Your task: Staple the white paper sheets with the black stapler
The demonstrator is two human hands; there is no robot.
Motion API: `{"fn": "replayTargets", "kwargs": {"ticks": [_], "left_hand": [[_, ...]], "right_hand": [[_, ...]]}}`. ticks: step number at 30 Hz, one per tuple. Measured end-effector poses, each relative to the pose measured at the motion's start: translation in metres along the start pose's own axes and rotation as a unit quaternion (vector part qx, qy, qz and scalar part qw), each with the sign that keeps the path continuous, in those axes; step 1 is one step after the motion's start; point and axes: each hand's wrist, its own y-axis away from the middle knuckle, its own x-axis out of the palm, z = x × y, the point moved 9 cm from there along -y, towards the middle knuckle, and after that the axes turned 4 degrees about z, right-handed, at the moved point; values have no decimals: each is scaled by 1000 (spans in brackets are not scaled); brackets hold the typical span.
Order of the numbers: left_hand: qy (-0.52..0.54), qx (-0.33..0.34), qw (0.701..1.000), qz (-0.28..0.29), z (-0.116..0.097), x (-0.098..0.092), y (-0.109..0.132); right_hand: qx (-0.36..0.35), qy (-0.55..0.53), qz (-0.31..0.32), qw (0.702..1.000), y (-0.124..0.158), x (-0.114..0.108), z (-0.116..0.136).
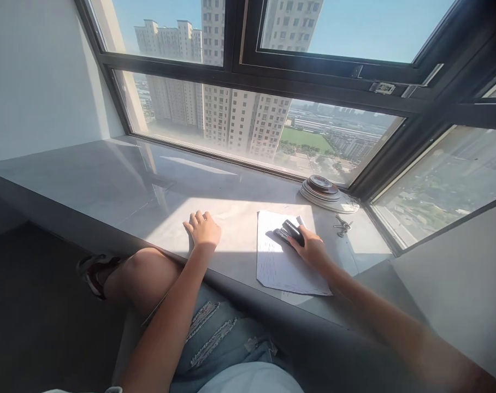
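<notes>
My right hand (311, 248) is closed around a black stapler (294, 232), its jaws over the upper part of some white sheets of paper (272, 267) with handwritten lines. A short grey-white stick-like object (300, 220) shows just behind the stapler; I cannot tell what it is. To the left, apart from the paper, my left hand (204, 229) rests on the pale stone windowsill (240, 218), its fingers slightly bent and apart with nothing in them.
A stack of round dishes or lids (324, 192) stands by the window corner, with a bunch of keys (343, 225) in front. The dark window frame (231, 79) runs along the back. My bent knee (149, 275) is below the sill's front edge.
</notes>
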Motion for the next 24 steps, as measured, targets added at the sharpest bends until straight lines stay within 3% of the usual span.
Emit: {"fn": "replayTargets", "kwargs": {"ticks": [4, 6, 8, 10, 12, 17, 24], "left_hand": [[-7, -2, 1000, 7, 0, -1, 1], [-11, 1, 1000, 8, 0, -3, 2], [-13, 2, 1000, 10, 1, -3, 2], [-16, 1, 1000, 11, 2, -3, 2], [-19, 0, 1000, 9, 3, -2, 2], [-12, 2, 1000, 2, 2, -1, 1], [23, 11, 1000, -3, 11, -2, -4]], "right_hand": [[51, -88, 45, 994, -15, -16, -51], [34, -154, 59, 986, -36, -22, -63], [-21, -143, 27, 989, -61, -29, -63], [-80, -67, -3, 995, -82, -24, -58], [-100, 5, 4, 995, -100, -3, -53], [-58, 112, 81, 989, -127, 51, -44], [-115, 148, 90, 978, -153, 68, 37]]}}
